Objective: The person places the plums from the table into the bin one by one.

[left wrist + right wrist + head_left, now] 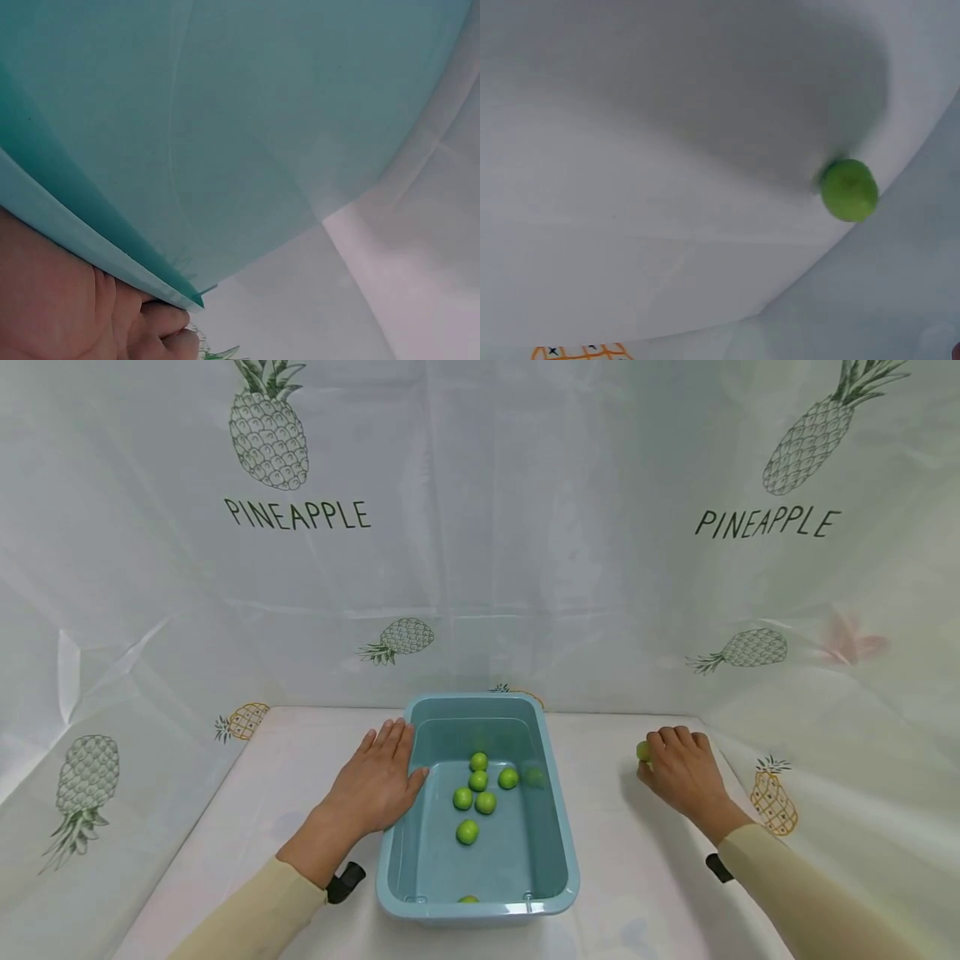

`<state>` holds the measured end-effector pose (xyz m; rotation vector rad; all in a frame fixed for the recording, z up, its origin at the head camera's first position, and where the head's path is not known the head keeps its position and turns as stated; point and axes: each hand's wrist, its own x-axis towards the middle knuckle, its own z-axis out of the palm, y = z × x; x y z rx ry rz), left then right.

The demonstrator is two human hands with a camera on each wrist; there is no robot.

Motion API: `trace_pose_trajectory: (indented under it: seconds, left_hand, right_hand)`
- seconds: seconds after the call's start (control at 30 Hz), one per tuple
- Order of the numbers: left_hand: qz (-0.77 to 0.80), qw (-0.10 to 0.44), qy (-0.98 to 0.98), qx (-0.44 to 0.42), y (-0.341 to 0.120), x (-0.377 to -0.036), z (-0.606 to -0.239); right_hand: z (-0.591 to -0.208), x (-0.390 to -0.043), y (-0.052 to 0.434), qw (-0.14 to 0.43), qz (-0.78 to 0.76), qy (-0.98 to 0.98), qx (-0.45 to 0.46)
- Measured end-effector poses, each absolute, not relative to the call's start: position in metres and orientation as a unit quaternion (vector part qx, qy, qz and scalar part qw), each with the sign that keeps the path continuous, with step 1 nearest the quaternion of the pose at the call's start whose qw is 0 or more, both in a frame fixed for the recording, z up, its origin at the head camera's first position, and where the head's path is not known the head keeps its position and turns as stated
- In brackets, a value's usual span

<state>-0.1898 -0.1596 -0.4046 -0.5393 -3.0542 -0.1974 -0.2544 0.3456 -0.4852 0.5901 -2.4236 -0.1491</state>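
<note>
Scene: a table under a white cloth, with a pineapple-print backdrop on three sides.
Tub: pale blue, rectangular, centre of the table at 6 o'clock of the head view, with water inside as far as can be judged.
Fruit in tub: six small green balls, five clustered toward the far half around, with one more at 6 o'clock, just showing under the near rim.
Loose ball: on the cloth well to the right of the tub, at about 3 o'clock from it. The right wrist view shows it resting on the cloth and seemingly not lifted.
Left hand: flat, fingers straight, lying against the tub's left wall with the thumb at the rim. It steadies the tub and holds nothing. The left wrist view confirms the rim pressed close to the palm.
Right hand: knuckles up, fingers curled over, fingertips touching the loose ball at its left side. Whether the ball is truly pinched cannot be told, since the fingers hide the contact.
Progress, as judged: most of the fruit is already in the tub. One ball is outside, under the right hand, and no other loose fruit shows on the table.
Remaining, as judged: that last ball has yet to go into the tub.
</note>
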Motion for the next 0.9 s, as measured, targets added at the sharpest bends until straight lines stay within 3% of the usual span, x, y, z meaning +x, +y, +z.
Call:
trace_pose_trajectory:
  seconds: [0.33,0.9]
  left_hand:
    - [-0.072,0.016,-0.982,-0.173,-0.159,-0.190,-0.406]
    - [-0.089,0.014,-0.981,-0.173,-0.159,-0.190,-0.404]
  right_hand:
    - [-0.442,-0.268,0.299,0.368,-0.072,-0.881,0.287]
    - [-0.376,-0.254,0.199,0.383,-0.035,-0.854,0.351]
